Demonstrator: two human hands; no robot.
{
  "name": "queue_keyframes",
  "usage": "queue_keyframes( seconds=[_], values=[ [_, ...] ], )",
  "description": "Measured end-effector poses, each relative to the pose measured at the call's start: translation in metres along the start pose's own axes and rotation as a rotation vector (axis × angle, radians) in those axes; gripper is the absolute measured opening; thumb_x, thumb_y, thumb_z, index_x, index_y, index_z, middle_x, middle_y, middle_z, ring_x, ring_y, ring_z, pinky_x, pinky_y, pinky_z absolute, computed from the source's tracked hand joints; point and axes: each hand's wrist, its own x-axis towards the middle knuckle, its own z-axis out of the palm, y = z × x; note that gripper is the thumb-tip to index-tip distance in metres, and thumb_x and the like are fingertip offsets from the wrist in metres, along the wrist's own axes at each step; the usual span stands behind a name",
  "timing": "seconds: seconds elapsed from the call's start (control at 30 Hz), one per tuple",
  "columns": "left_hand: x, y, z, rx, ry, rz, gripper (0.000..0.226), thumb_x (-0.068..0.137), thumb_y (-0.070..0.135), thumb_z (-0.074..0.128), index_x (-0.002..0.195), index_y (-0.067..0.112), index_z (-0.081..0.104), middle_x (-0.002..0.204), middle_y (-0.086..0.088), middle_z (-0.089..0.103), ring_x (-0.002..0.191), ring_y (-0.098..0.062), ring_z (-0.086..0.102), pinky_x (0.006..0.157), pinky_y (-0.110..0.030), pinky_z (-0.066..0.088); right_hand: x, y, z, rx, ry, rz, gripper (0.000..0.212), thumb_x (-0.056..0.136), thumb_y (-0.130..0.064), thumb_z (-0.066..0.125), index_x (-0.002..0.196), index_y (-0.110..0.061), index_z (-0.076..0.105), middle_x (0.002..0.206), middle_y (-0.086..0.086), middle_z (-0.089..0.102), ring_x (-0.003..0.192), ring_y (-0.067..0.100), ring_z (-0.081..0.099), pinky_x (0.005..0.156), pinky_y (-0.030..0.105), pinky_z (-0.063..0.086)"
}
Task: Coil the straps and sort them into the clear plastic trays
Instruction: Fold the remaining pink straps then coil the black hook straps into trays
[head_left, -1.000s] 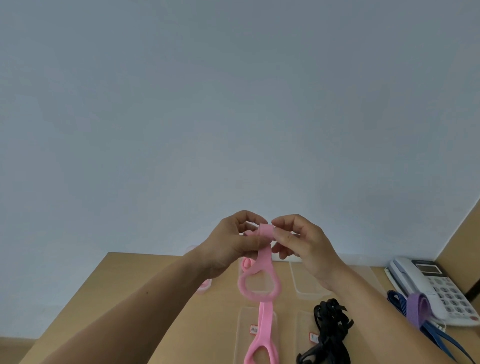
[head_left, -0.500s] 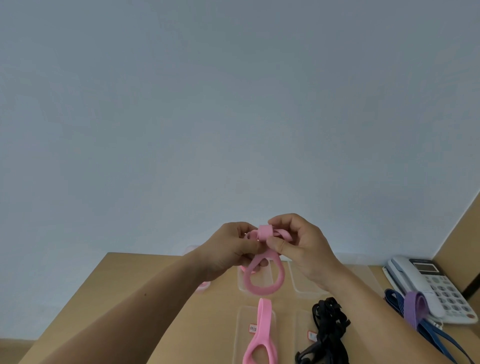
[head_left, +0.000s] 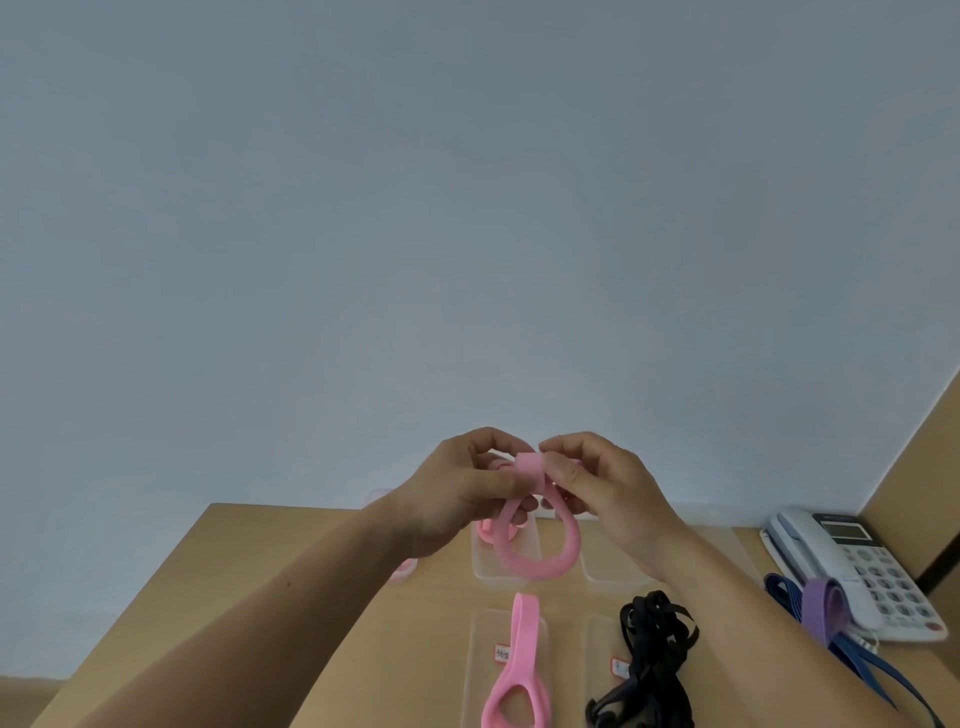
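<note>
1. Nearest the person, a loose pink strap (head_left: 521, 649) lies lengthwise over a clear tray (head_left: 477, 675) on the tan surface (head_left: 291, 582). Its near end runs off the bottom edge of the view.
2. Just to its right, a tangle of black straps (head_left: 655, 660) sits on a second clear tray (head_left: 598, 644).
3. Further right, a blue strap (head_left: 862, 667) and a purple strap (head_left: 823, 605) lie draped over the front of a telephone (head_left: 852, 551).
4. Above the surface, the left hand (head_left: 457, 493) and the right hand (head_left: 608, 488) meet around the held pink strap (head_left: 531, 465). Each grip is narrow, with thumb and fingers pinching the rolled top of the strap. The rest of it hangs below the hands as a round loop.
5. Behind that loop, two more clear trays stand side by side, the far left tray (head_left: 482, 564) and the far right tray (head_left: 592, 569). Something pink (head_left: 487, 530) lies in the left one, mostly hidden.
6. Beyond the surface rises a plain pale wall (head_left: 467, 234).
</note>
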Motion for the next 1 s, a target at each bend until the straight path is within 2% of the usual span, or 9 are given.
queue_keyframes(
  seconds=[0.1, 0.2, 0.27, 0.4, 0.5, 0.6, 0.73, 0.87, 1.0],
  values=[
    [0.000, -0.002, -0.001, 0.077, 0.017, 0.060, 0.036, 0.076, 0.001, 0.076, 0.109, 0.001, 0.062, 0.099, -0.022, 0.069, 0.086, -0.037, 0.067, 0.083, -0.043, 0.056, 0.001, -0.002, 0.003, -0.096, -0.007, 0.018, 0.014, 0.084, -0.040, 0.073, 0.084, -0.025, 0.074, 0.083, 0.004, 0.074, 0.069, 0.024, 0.073, 0.068, 0.035, 0.060],
    [0.000, -0.005, -0.001, 0.195, 0.072, 0.109, 0.032, 0.076, 0.003, 0.077, 0.104, 0.008, 0.064, 0.092, -0.010, 0.070, 0.083, -0.027, 0.068, 0.083, -0.043, 0.057, 0.002, -0.002, 0.008, -0.128, 0.005, 0.007, 0.028, 0.071, -0.056, 0.079, 0.082, -0.031, 0.075, 0.082, 0.000, 0.075, 0.074, 0.024, 0.073, 0.066, 0.033, 0.060],
    [0.000, -0.007, -0.001, 0.280, 0.097, 0.129, 0.031, 0.077, 0.006, 0.077, 0.104, 0.013, 0.064, 0.089, -0.004, 0.070, 0.081, -0.019, 0.067, 0.079, -0.036, 0.057, 0.003, -0.001, 0.009, -0.124, 0.020, 0.012, 0.036, 0.063, -0.062, 0.078, 0.082, -0.032, 0.075, 0.082, 0.001, 0.075, 0.075, 0.022, 0.073, 0.064, 0.031, 0.061],
    [0.000, -0.010, -0.003, 0.381, 0.104, 0.149, 0.036, 0.079, 0.003, 0.075, 0.108, 0.021, 0.062, 0.095, -0.007, 0.070, 0.083, -0.015, 0.069, 0.078, -0.030, 0.058, 0.004, 0.001, 0.010, -0.103, 0.034, 0.021, 0.029, 0.070, -0.050, 0.083, 0.084, -0.026, 0.076, 0.080, 0.001, 0.075, 0.070, 0.017, 0.072, 0.057, 0.025, 0.055],
    [0.001, -0.010, -0.005, 0.381, 0.129, 0.112, 0.035, 0.079, 0.003, 0.075, 0.107, 0.020, 0.064, 0.095, -0.005, 0.070, 0.080, -0.017, 0.069, 0.079, -0.037, 0.057, 0.007, 0.004, 0.009, -0.089, 0.052, 0.022, 0.018, 0.074, -0.028, 0.085, 0.089, -0.022, 0.076, 0.079, 0.001, 0.073, 0.062, 0.013, 0.067, 0.054, 0.025, 0.053],
    [0.002, -0.010, -0.007, 0.405, 0.138, 0.070, 0.025, 0.073, 0.006, 0.073, 0.098, 0.011, 0.068, 0.090, -0.009, 0.072, 0.080, -0.022, 0.068, 0.080, -0.044, 0.056, 0.008, 0.004, 0.010, -0.061, 0.052, -0.023, 0.022, 0.074, -0.013, 0.085, 0.091, -0.023, 0.074, 0.076, -0.008, 0.070, 0.061, 0.010, 0.063, 0.053, 0.022, 0.050],
    [0.001, -0.007, -0.008, 0.358, 0.075, 0.006, 0.032, 0.077, 0.011, 0.068, 0.108, 0.008, 0.065, 0.098, -0.014, 0.074, 0.089, -0.028, 0.073, 0.090, -0.047, 0.057, 0.008, 0.007, 0.009, -0.148, 0.036, -0.074, 0.031, 0.072, -0.014, 0.086, 0.094, -0.027, 0.070, 0.082, -0.006, 0.073, 0.072, 0.015, 0.070, 0.062, 0.025, 0.056],
    [-0.001, 0.001, -0.007, 0.167, -0.009, -0.082, 0.033, 0.086, 0.022, 0.065, 0.110, -0.001, 0.065, 0.105, -0.022, 0.070, 0.092, -0.036, 0.070, 0.092, -0.050, 0.054, 0.006, 0.013, 0.011, -0.231, 0.027, -0.118, 0.036, 0.073, -0.009, 0.083, 0.095, -0.032, 0.065, 0.071, -0.009, 0.069, 0.065, 0.010, 0.063, 0.062, 0.023, 0.052],
    [0.000, -0.001, -0.008, 0.161, 0.044, -0.055, 0.027, 0.088, 0.013, 0.072, 0.112, 0.001, 0.065, 0.110, -0.025, 0.068, 0.094, -0.036, 0.071, 0.089, -0.050, 0.057, 0.005, 0.015, 0.011, -0.267, 0.015, -0.150, 0.037, 0.073, -0.011, 0.083, 0.094, -0.033, 0.063, 0.069, -0.020, 0.065, 0.064, 0.005, 0.060, 0.062, 0.023, 0.052]
  ],
)
